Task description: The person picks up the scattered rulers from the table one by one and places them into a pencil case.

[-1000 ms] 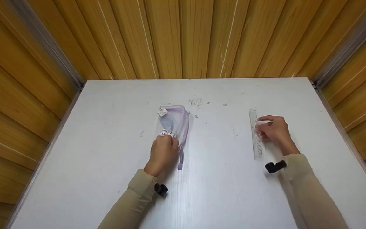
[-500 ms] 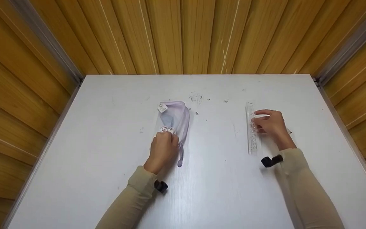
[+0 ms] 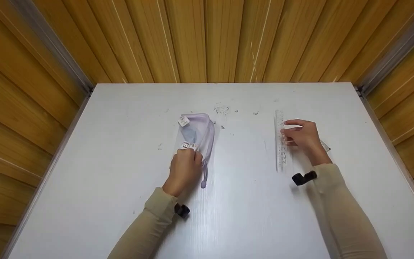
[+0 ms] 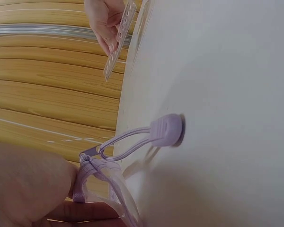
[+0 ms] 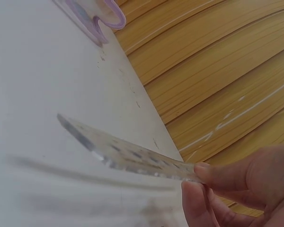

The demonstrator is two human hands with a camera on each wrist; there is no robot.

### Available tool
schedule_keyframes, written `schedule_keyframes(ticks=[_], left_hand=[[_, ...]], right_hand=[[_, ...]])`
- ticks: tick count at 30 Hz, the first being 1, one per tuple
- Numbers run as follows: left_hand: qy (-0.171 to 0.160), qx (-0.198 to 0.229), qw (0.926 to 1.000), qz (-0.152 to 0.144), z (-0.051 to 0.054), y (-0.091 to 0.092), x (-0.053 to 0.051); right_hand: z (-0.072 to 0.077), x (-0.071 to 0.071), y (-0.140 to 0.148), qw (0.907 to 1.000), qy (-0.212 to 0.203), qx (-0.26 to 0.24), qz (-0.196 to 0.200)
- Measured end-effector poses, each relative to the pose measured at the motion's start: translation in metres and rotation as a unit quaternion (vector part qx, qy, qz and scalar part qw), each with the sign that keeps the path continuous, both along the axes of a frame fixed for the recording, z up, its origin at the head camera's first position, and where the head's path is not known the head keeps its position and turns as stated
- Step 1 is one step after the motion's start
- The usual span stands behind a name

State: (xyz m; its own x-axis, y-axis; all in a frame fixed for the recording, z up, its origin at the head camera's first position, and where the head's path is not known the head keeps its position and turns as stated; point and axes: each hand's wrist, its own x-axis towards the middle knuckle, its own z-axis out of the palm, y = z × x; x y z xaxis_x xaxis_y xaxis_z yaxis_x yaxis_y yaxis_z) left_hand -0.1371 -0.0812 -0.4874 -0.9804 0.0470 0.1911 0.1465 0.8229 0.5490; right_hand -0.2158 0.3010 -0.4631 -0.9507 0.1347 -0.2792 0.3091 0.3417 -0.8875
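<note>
My left hand (image 3: 184, 169) grips the near end of a translucent lilac mesh pouch (image 3: 208, 135) lying on the table; its purple cord stopper (image 4: 166, 130) rests on the surface. To the right, my right hand (image 3: 304, 138) pinches a clear plastic ruler (image 3: 280, 144) by its edge between thumb and fingers. In the right wrist view the ruler (image 5: 128, 153) is tilted and held above the tabletop. Part of the pouch is hidden under my left hand.
A small clear, pointed item (image 3: 325, 145) lies on the white table (image 3: 120, 118) just behind my right wrist, partly covered. Dark marks dot the tabletop. Wood-patterned panels (image 3: 221, 43) stand along the back and both sides.
My right hand has moved left and a little away from me with the ruler, uncovering more of the small clear item. My left hand keeps its grip on the pouch.
</note>
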Motion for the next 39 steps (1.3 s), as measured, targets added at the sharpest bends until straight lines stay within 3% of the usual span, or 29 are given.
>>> schedule_keyframes(ticks=[11, 23, 33, 39], left_hand=[[0.014, -0.005, 0.9999, 0.001, 0.000, -0.001, 0.000], [-0.004, 0.004, 1.0000, 0.008, 0.000, 0.000, 0.001], [-0.004, 0.007, 1.0000, 0.005, -0.001, 0.000, -0.001], [-0.003, 0.007, 0.9999, 0.011, -0.002, 0.000, -0.001]], right_hand=[[0.005, -0.010, -0.014, 0.9999, -0.003, -0.010, 0.000], [0.008, -0.020, -0.034, 0.9999, -0.003, -0.014, 0.003], [0.008, -0.029, -0.045, 0.9988, 0.003, -0.046, 0.013], [0.010, -0.032, -0.056, 0.9991, 0.007, -0.039, 0.015]])
